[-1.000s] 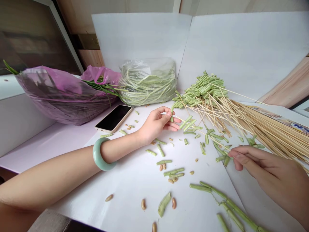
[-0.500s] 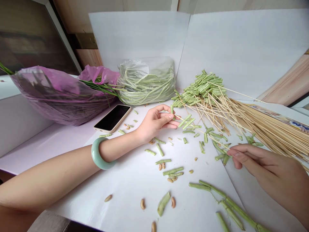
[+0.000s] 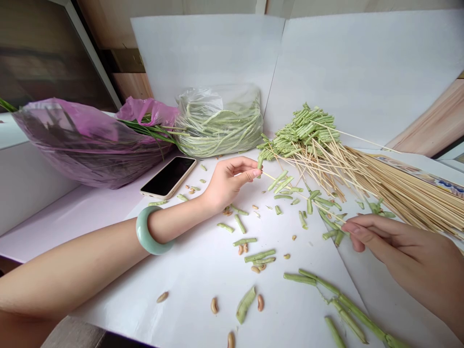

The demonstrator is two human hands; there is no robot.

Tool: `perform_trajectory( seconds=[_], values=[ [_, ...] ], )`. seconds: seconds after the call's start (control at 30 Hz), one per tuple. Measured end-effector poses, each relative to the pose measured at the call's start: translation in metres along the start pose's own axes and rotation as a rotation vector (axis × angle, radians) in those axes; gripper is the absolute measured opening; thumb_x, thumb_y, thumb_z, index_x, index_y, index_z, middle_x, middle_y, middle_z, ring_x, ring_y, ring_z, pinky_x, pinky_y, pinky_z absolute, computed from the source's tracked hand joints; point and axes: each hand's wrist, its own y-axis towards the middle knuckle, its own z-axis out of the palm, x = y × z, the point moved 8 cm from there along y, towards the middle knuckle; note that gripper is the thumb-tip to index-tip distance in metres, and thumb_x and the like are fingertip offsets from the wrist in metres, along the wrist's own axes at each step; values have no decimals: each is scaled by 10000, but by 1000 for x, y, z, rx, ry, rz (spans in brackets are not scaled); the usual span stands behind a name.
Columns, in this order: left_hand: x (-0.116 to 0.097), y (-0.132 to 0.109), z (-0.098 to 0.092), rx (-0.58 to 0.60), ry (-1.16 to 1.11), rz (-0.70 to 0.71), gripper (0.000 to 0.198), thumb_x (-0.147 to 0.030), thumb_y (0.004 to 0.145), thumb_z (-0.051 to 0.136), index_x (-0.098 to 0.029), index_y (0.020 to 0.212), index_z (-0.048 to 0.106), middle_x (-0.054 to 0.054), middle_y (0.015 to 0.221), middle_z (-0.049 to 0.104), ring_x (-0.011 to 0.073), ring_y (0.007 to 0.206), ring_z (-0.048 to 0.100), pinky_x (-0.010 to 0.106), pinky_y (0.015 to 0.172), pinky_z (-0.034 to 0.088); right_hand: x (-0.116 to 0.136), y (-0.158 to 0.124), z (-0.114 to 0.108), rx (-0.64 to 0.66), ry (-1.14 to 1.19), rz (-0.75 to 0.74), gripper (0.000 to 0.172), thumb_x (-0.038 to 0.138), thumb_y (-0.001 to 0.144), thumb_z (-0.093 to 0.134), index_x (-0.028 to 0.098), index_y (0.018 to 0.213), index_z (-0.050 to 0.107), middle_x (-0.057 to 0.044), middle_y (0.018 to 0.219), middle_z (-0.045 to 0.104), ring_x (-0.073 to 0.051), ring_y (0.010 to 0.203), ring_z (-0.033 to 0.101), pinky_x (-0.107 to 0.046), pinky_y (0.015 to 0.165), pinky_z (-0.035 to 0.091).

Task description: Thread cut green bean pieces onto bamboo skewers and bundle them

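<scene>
My left hand, with a pale green bangle on its wrist, pinches a short green bean piece at the tip of a thin bamboo skewer. That skewer runs across the white paper to my right hand, which grips its other end between thumb and fingers. Several cut bean pieces sit along the skewer or beside it; I cannot tell which are threaded. Just behind lies a heap of skewered beans on a fan of skewers.
A clear bag of long beans and a purple bag of greens sit at the back left, with a phone lying face up in front. Loose bean bits and brown seeds litter the white paper; long beans lie near the front right.
My left hand has slid a little up and away with the bean piece at the skewer's tip, its fingers closing into a tighter pinch. My right hand has barely moved.
</scene>
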Motion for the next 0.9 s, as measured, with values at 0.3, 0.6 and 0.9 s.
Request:
perform_trajectory(
  seconds=[0.3,0.6,0.9],
  values=[
    [-5,0,-1,0,80,30,215,-332,689,773,-141,729,683,1,680,640,97,639,557,222,620,444,4,-2,-1,-41,-4,-89,389,601,643,487,287,445,603,6,689,712,-252,656,691,-302,412,485],
    [-4,-1,1,0,50,7,223,-348,675,780,-147,726,697,11,697,665,106,643,575,237,636,472,6,-2,-2,-29,11,-93,386,589,652,483,275,478,624,-11,643,695,-253,620,680,-296,380,468],
    [-2,-1,2,9,33,-5,224,-345,668,792,-147,733,709,15,713,678,108,654,586,237,649,494,4,-3,0,-6,4,-17,384,598,627,489,274,460,611,-4,728,719,-278,741,693,-306,417,452]
  ],
)
